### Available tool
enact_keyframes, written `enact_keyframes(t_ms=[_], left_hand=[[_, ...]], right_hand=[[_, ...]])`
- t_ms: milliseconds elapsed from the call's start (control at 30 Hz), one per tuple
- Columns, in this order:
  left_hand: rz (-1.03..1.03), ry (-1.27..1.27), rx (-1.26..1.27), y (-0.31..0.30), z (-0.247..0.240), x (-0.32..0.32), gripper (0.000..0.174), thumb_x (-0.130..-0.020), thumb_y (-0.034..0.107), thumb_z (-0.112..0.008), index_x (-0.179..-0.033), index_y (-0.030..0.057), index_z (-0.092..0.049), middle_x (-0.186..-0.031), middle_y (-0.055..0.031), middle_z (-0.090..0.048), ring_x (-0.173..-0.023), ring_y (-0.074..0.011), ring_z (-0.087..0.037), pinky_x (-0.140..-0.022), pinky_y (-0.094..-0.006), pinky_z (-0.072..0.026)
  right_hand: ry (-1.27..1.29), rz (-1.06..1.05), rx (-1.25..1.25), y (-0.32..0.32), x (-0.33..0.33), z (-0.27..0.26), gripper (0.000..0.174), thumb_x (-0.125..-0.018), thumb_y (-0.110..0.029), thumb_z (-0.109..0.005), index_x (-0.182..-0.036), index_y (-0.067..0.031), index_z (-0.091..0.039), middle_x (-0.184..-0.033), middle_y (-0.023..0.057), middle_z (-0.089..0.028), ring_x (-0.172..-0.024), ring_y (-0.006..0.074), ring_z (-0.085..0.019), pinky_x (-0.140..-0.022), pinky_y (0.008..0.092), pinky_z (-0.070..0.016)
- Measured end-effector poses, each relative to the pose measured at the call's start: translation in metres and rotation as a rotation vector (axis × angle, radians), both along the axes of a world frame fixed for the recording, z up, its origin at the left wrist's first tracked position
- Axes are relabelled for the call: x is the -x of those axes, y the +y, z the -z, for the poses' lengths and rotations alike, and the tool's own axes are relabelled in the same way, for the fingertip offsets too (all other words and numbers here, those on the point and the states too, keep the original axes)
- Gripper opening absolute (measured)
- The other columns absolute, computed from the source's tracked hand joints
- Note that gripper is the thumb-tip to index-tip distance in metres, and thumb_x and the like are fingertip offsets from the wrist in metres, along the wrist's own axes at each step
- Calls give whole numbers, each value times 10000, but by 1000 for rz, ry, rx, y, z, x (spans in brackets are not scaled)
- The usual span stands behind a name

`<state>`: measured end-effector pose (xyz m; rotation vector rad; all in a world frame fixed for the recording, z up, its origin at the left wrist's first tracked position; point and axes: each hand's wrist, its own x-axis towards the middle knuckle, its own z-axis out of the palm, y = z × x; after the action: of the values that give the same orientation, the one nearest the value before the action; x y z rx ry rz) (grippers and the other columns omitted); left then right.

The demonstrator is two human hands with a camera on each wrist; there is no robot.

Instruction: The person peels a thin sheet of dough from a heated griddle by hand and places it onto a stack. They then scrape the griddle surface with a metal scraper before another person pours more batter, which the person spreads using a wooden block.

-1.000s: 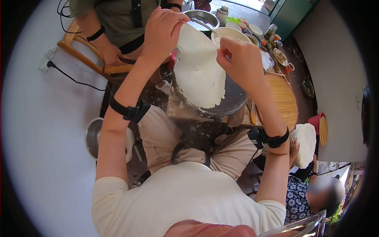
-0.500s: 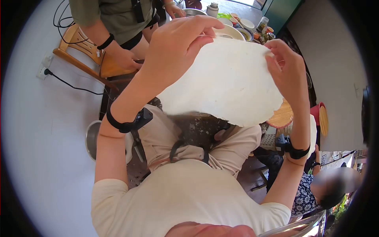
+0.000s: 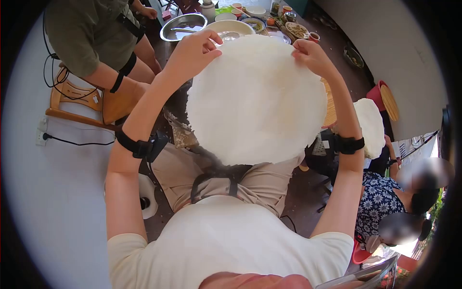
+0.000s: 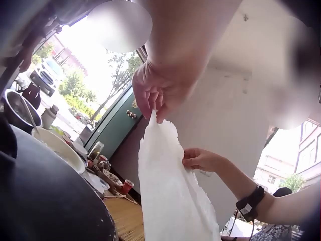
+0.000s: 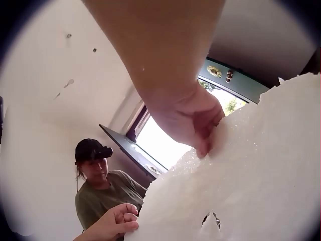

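Observation:
A large, thin, round white pancake [image 3: 255, 101] hangs between my two hands, its lower edge ragged and over my lap. My left hand [image 3: 195, 53] pinches its upper left edge between thumb and fingers. At the upper right edge, my right hand [image 3: 315, 58] grips it the same way. The left wrist view shows the pancake [image 4: 168, 181] drawn to a small peak under the left fingertips. Seen from the right wrist, the pancake [image 5: 241, 165] has a small torn hole low down. A dark round griddle [image 4: 50, 196] lies beside it, mostly hidden in the head view.
A cream bowl [image 3: 233, 26], a metal basin [image 3: 185, 21] and several small dishes stand beyond the pancake. At right is a woven straw mat [image 3: 330, 103], near a person holding pale round sheets [image 3: 369, 127]. Another person stands by a wooden chair [image 3: 79, 101] at left.
The pancake has come up off the griddle and is spread wide toward me. My hands have moved apart, the right one going rightward. The head view has shifted.

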<state>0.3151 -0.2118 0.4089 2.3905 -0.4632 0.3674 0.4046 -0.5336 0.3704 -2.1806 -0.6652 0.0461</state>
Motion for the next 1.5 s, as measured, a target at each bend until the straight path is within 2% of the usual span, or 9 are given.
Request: enact_keyframes(t_ms=[167, 400, 500, 633, 767, 933, 1167, 1367, 1500], left_hand=[[19, 59, 20, -85, 74, -87, 224, -757, 60, -679, -949, 42, -565, -748, -69, -645, -669, -148, -623, -618, -272, -491], [76, -388, 214, -200, 60, -116, 169, -806, 103, -645, -973, 80, -652, -823, -93, -676, -751, -235, -656, -680, -327, -506], [283, -571, 111, -232, 108, -99, 93, -758, 81, -647, -847, 96, -669, -771, -66, -651, -782, -247, -624, -752, -356, -489], [511, -376, -235, -250, 212, -84, 201, -716, 62, -641, -906, 128, -635, -880, -35, -613, -931, -234, -574, -970, -457, -376], [567, 49, -608, -244, 262, -22, 441, -687, 119, -692, -1112, 135, -572, -1139, -48, -537, -1132, -233, -484, -1062, -586, -243], [643, 179, -357, -200, 244, 29, 452, -707, 128, -715, -1132, 124, -559, -1163, -42, -534, -1170, -238, -462, -1069, -594, -215], [579, 455, -238, -131, 222, 90, 341, -768, 87, -664, -1099, 111, -582, -1145, -56, -578, -1116, -250, -510, -1073, -521, -264], [347, 543, -243, -75, 203, 133, 286, -766, 52, -651, -1047, 79, -612, -1065, -86, -616, -1041, -282, -543, -986, -444, -373], [238, 559, -205, -50, 198, 156, 287, -753, 35, -649, -1035, 72, -616, -1025, -98, -625, -975, -290, -558, -872, -390, -437]], right_hand=[[-114, 43, 454, -73, -88, 24, 189, -787, -136, -636, -920, -2, -625, -837, 132, -654, -802, 242, -622, -700, 340, -469], [-802, 513, 142, -165, -72, -24, 48, -839, -77, -580, -880, -56, -594, -904, 119, -672, -878, 307, -632, -761, 368, -489], [-975, 450, 148, -211, 2, 41, 110, -787, 15, -593, -875, -50, -582, -1015, 115, -659, -1036, 318, -592, -920, 413, -436], [-789, 441, 319, -233, 60, 202, 187, -700, 37, -615, -865, -33, -560, -1125, 137, -604, -1122, 346, -526, -973, 458, -399], [-617, 359, 356, -211, 103, 297, 236, -620, 49, -595, -832, -37, -537, -998, 137, -596, -990, 339, -551, -860, 431, -450], [-523, 371, 368, -201, 94, 317, 191, -615, 42, -560, -779, -35, -502, -805, 120, -548, -828, 312, -551, -724, 411, -458], [-768, 274, 564, -232, -21, 301, 65, -738, -65, -515, -758, -39, -571, -801, 108, -586, -814, 302, -576, -734, 405, -462], [-707, 899, 1149, -283, -30, 298, 140, -760, -98, -551, -883, -89, -617, -898, 80, -589, -870, 241, -570, -696, 376, -461], [-529, 755, 587, -198, -2, 278, 280, -769, -64, -575, -1049, -65, -592, -914, 107, -579, -901, 298, -559, -746, 406, -466]])
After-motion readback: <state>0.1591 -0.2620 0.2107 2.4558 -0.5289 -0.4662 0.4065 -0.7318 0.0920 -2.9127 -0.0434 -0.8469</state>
